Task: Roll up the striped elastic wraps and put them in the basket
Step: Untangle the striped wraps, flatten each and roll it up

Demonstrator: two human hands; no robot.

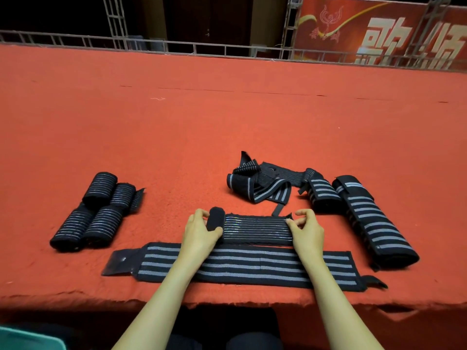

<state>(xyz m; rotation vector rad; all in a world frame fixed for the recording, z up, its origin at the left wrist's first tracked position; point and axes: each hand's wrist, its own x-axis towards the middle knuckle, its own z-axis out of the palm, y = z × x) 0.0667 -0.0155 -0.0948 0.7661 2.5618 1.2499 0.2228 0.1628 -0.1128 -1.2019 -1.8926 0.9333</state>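
A thin-striped black elastic wrap [255, 229] lies flat on the red surface between my hands. My left hand [201, 232] grips its rolled-up left end [215, 221]. My right hand [307, 228] pinches its right end. A longer, wide-striped wrap [252, 267] lies flat just in front, under my forearms. Several finished rolls [98, 210] lie grouped at the left. A loose tangle of wraps [262, 185] lies behind, with a small roll [322, 194] and a big roll [371, 223] at the right. No basket is in view.
The red felt-covered surface [227, 122] stretches far back to a metal railing [177, 46]. Its front edge [75, 303] runs close to my body. A red banner [379, 29] hangs at the back right. A teal object [22, 339] shows at the bottom left corner.
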